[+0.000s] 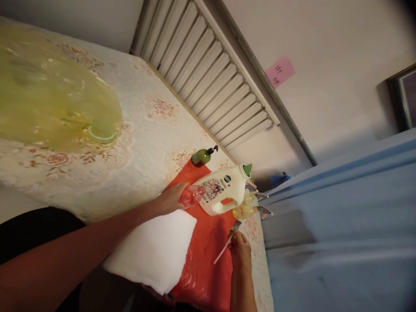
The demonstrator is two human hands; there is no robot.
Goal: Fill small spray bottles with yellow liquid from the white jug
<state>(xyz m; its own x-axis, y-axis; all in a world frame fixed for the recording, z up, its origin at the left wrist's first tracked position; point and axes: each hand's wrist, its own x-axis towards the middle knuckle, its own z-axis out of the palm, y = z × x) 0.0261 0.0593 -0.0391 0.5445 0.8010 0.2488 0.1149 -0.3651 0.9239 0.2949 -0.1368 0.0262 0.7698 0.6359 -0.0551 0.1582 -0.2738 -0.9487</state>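
My left hand [171,200] is closed around a small clear bottle [192,196], which shows reddish over the red sheet and has its neck uncapped. A large white jug [224,186] with a printed label and open mouth stands just beyond that bottle. In my right hand [242,248] is a pump head with a thin dip tube [222,250] pointing down and left. Both hands are over the red plastic sheet [208,260]. A folded white cloth [156,251] lies below my left wrist.
A green pump bottle [201,157] stands by the sheet's far corner. Clear bottles with yellowish liquid [245,210] and dark spray tops are behind the jug. A yellow plastic bag [55,95] lies on the floral tablecloth [143,173]. A radiator [208,65] and blue curtain [344,225] border the table.
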